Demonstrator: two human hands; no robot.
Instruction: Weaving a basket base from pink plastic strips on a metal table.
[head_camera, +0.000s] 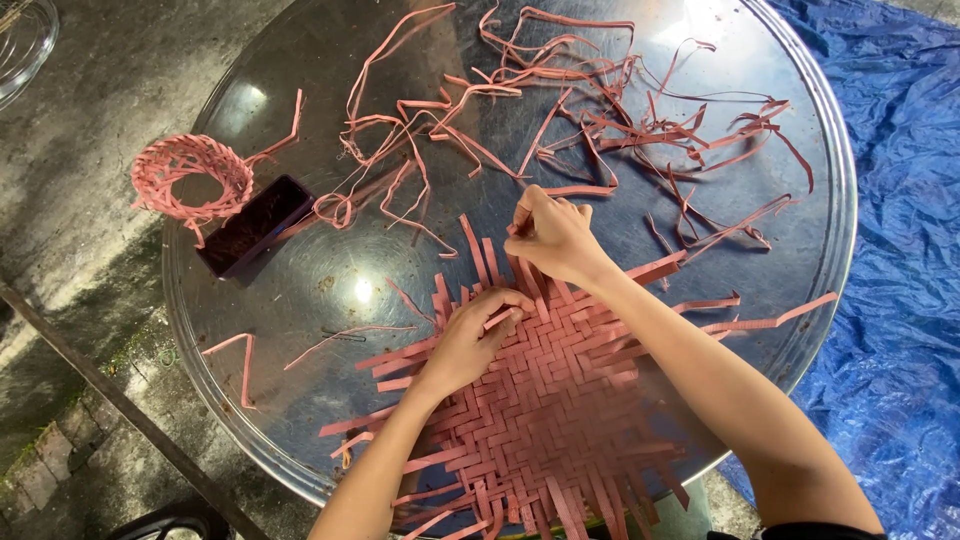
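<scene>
While both hands (520, 285) pinch its loose strips, a flat pink checker-woven mat (540, 410), edges ragged, unfinished.

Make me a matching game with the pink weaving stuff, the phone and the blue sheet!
Things:
1. woven mat
2. small woven ring
3. dark phone
4. blue tarp

Places:
A. beside the round metal table, on the ground
B. under both hands, the left hand and the right hand
C. at the table's left edge
D. lying just right of the ring

Pairs: 1-B, 2-C, 3-D, 4-A
</scene>
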